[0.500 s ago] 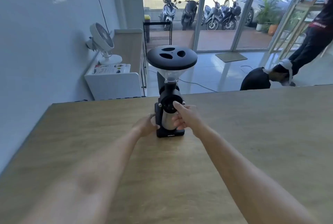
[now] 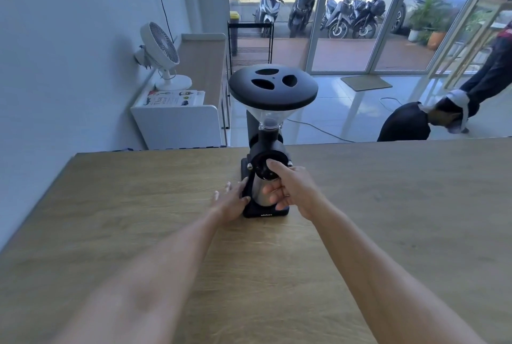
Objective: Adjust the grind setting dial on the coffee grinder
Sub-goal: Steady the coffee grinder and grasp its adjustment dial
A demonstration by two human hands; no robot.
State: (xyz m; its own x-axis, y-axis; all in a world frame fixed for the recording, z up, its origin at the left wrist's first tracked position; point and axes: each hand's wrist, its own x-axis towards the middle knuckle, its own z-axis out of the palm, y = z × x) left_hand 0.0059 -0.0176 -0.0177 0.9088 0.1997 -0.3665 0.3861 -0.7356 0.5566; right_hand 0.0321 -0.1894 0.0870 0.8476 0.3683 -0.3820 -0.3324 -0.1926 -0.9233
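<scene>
A black coffee grinder (image 2: pixel 273 91) with a wide lid and clear hopper stands on the wooden counter (image 2: pixel 133 205), near its far edge. Its round black grind dial (image 2: pixel 260 167) faces me, above a steel cup (image 2: pixel 259 191). My right hand (image 2: pixel 293 188) is on the dial from the right: the thumb presses its front face and the fingers curl under it, hiding the dial's right side. My left hand (image 2: pixel 230 202) rests against the left side of the grinder's base, thumb on the front and fingers spread.
Beyond the counter stands a white cabinet (image 2: pixel 177 124) with a small fan (image 2: pixel 162 50) at the left. A person in dark clothes (image 2: pixel 482 83) bends over a dark bag (image 2: pixel 404 123) on the tiled floor at the right. Glass doors show parked scooters outside.
My right hand stays on the dial, its lower fingers a little more apart. My left hand's fingers have spread slightly at the base. The grinder has not moved.
</scene>
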